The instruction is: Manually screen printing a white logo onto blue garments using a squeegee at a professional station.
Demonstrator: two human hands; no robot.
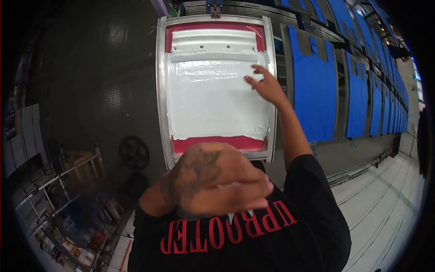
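The metal-edged screen (160,90) lies straight ahead, probably rigid and best held by its bare side rails. Its white coating (208,106) looks thick, soft and slippery. The pale bar (214,41) across its far end seems stiff. The right hand (270,88), fingers spread, grips nothing; the left hand (213,179) is too blurred to tell.

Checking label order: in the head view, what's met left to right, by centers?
Black wheel → silver frame's left rail → white coating → right hand → widest blue strip → pale floor.
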